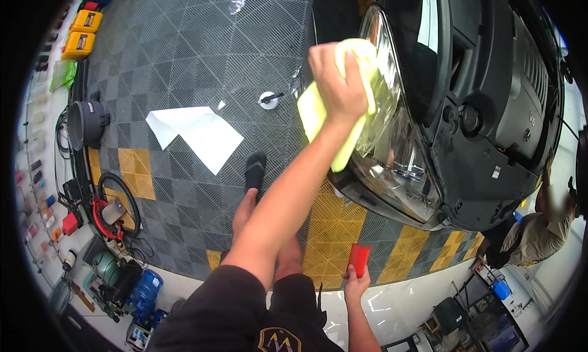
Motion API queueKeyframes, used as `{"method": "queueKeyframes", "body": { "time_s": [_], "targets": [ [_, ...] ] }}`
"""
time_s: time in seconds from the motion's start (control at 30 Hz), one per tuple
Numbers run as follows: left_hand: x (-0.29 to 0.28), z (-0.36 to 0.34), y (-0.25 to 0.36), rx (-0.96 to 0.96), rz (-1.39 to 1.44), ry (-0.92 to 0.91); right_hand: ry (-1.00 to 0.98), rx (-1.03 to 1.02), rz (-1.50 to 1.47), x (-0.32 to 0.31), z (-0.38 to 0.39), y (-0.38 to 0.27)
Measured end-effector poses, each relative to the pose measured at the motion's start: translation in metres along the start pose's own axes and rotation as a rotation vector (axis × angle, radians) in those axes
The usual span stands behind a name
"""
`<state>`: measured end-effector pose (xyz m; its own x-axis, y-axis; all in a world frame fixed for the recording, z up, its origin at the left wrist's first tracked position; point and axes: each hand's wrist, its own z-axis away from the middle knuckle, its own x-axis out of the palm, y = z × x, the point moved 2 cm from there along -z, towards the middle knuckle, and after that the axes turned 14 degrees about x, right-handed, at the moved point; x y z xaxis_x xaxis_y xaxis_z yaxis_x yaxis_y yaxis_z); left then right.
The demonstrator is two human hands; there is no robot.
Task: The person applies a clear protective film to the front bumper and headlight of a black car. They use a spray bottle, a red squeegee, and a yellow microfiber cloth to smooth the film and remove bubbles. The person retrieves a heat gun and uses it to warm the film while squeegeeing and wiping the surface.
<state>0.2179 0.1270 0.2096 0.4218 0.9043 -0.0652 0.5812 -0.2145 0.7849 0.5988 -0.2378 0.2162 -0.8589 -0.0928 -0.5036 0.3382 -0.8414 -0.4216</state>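
Observation:
My left hand (338, 85) is closed on a bright yellow cloth (316, 112), pressed against the car's headlight (404, 168). The cloth drapes over the headlight's outer edge and part of the bumper. A shiny, wrinkled patch beside it looks like clear film (384, 122); I cannot tell how far it reaches. Lower down, near my body, my right hand (356, 284) grips a flat red squeegee (360, 258), held upright and apart from the car.
The dark car's open engine bay (490, 119) lies right. On the tiled floor are a white sheet (199, 134) and a white bottle with a black trigger (269, 99). Left stand a grey bucket (86, 124), hoses and machines. Another person (539, 235) is at far right.

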Motion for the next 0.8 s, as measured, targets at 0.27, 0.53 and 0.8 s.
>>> {"method": "queueKeyframes", "body": {
  "time_s": [0.27, 0.53, 0.8],
  "targets": [
    [0.016, -0.034, -0.071, -0.181, -0.226, -0.029, -0.032, -0.051, -0.122, 0.008, 0.014, -0.03],
    [-0.079, -0.05, -0.055, -0.229, -0.122, -0.042, -0.069, -0.173, -0.19, 0.04, 0.041, -0.108],
    [-0.039, 0.012, 0.065, 0.006, 0.157, -0.294, -0.255, -0.038, -0.345, 0.107, 0.068, -0.128]
  ]
}}
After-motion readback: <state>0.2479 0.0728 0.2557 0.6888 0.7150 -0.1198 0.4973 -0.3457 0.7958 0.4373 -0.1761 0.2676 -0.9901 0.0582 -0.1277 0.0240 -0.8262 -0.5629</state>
